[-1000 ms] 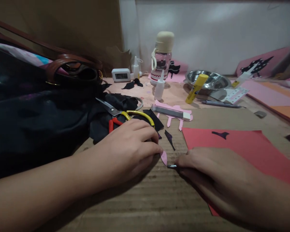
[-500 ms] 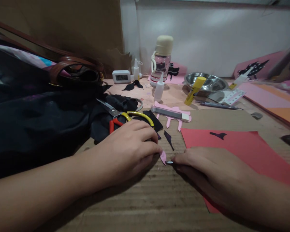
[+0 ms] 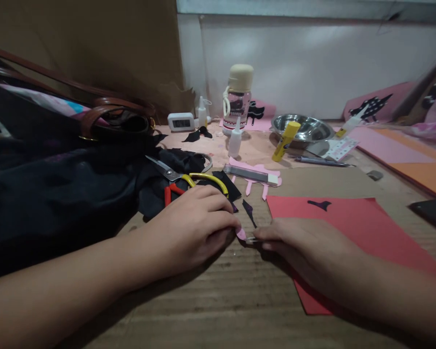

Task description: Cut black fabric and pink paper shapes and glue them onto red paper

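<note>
My left hand (image 3: pixel 199 223) is closed, pinching a small pink paper piece (image 3: pixel 241 234) between its fingertips over the cardboard. My right hand (image 3: pixel 305 242) grips slim silver tweezers (image 3: pixel 252 240), whose tips meet the lower end of the pink piece; the rest of them is hidden in the hand. Just beyond the fingertips lies a narrow black scrap (image 3: pixel 249 212). Red paper (image 3: pixel 352 223) is partly under my right hand, with a black cut-out (image 3: pixel 319 205) on it. Scissors (image 3: pixel 170 174) with red and yellow handles lie behind my left hand.
A pink cut-out (image 3: pixel 249 186) bears a clear narrow case (image 3: pixel 250 174). Further back stand a glue bottle (image 3: pixel 234 143), a glue stick (image 3: pixel 286 141), a metal bowl (image 3: pixel 276 127) and a drink bottle (image 3: pixel 238 99). A black bag (image 3: pixel 58 194) fills the left side.
The camera view has shifted slightly, so the background sits lower and further left. My right hand has come a little nearer my left, and the tweezers' two prongs now show at the pink piece.
</note>
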The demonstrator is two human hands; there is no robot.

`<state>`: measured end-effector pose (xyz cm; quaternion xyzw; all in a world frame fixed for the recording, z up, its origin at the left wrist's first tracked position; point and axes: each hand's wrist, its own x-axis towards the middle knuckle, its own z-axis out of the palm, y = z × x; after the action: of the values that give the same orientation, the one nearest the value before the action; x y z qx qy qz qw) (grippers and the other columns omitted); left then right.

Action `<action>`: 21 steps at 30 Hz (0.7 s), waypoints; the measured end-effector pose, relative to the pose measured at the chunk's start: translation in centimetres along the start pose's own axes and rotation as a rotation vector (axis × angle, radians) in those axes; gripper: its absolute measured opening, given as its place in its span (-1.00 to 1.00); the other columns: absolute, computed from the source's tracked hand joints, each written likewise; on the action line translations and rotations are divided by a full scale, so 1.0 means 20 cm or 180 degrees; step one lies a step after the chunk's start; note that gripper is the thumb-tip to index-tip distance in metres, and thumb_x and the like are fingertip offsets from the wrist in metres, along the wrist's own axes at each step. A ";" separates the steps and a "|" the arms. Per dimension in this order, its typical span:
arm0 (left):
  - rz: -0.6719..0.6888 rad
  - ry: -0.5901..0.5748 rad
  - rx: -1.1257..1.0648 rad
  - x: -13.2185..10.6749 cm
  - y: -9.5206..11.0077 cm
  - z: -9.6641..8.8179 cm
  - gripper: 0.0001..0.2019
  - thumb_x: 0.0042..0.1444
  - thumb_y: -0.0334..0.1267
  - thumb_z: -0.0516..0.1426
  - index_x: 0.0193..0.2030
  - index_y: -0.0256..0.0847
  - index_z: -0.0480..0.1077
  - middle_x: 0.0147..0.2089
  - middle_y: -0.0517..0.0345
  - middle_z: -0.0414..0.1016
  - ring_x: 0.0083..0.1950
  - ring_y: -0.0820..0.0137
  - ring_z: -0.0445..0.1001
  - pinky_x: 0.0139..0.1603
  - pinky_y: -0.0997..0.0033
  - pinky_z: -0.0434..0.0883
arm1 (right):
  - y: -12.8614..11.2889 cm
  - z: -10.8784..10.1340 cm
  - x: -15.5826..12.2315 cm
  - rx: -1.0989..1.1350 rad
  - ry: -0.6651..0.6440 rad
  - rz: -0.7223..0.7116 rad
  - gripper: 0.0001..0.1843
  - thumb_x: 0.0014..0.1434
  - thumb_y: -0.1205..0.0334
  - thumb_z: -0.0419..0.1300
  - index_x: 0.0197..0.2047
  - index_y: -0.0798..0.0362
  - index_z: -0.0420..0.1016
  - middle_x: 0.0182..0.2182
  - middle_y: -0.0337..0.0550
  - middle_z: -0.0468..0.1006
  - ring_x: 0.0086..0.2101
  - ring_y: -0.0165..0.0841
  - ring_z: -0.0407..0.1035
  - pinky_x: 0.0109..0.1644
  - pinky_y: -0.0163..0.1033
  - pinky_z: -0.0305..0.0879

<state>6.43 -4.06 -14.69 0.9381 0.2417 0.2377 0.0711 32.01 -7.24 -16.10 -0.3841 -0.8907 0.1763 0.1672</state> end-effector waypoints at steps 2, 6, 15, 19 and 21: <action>-0.0147 -0.0049 -0.0205 0.00 0.01 -0.01 -0.79 0.31 -0.40 0.10 -0.03 -0.19 0.54 -0.12 0.09 0.55 -0.07 0.31 0.43 0.04 0.28 0.38 | -0.02 -0.03 0.01 0.0218 0.0146 0.0130 -0.80 0.40 0.25 0.08 -0.16 -0.02 0.55 -0.33 -0.21 0.67 -0.39 -0.35 0.52 -0.32 -0.28 0.38; -0.0522 -0.0082 -0.0591 0.01 0.01 -0.01 -0.80 0.27 -0.35 0.17 0.00 -0.21 0.52 -0.09 0.06 0.55 -0.01 0.29 0.43 0.04 0.28 0.40 | -0.05 -0.08 0.03 0.0804 0.0445 0.0421 -0.82 0.40 0.26 0.07 -0.16 -0.01 0.52 -0.32 -0.23 0.66 -0.35 -0.38 0.54 -0.28 -0.32 0.42; -0.1076 0.0202 -0.1178 0.04 0.02 -0.04 -0.92 0.23 -0.30 0.22 -0.26 -0.20 0.55 -0.23 0.14 0.57 -0.16 0.37 0.50 -0.09 0.38 0.40 | -0.07 -0.09 0.05 0.1350 0.0493 0.0747 -0.83 0.37 0.20 0.08 -0.20 0.00 0.49 -0.37 -0.22 0.60 -0.38 -0.36 0.50 -0.31 -0.30 0.44; -0.1467 0.0261 -0.1280 0.05 0.02 -0.06 -0.87 0.25 -0.23 0.16 -0.26 -0.20 0.50 -0.23 0.13 0.57 -0.19 0.35 0.51 -0.15 0.38 0.41 | -0.05 -0.08 0.06 0.1490 0.0421 0.0791 -0.77 0.40 0.15 0.05 -0.02 0.01 0.48 -0.24 -0.14 0.64 -0.29 -0.31 0.54 -0.25 -0.24 0.50; -0.1649 0.0289 -0.1342 0.05 0.02 -0.06 -0.84 0.27 -0.20 0.13 -0.24 -0.20 0.48 -0.22 0.13 0.57 -0.18 0.35 0.51 -0.13 0.37 0.41 | -0.05 -0.09 0.06 0.1434 0.0463 0.0739 -0.71 0.42 0.13 0.03 0.09 -0.01 0.45 -0.12 -0.09 0.65 -0.19 -0.28 0.55 -0.16 -0.20 0.53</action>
<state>6.86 -3.88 -13.18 0.7986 0.4205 0.2979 0.3108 31.40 -6.59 -13.85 -0.4485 -0.7646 0.3601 0.2908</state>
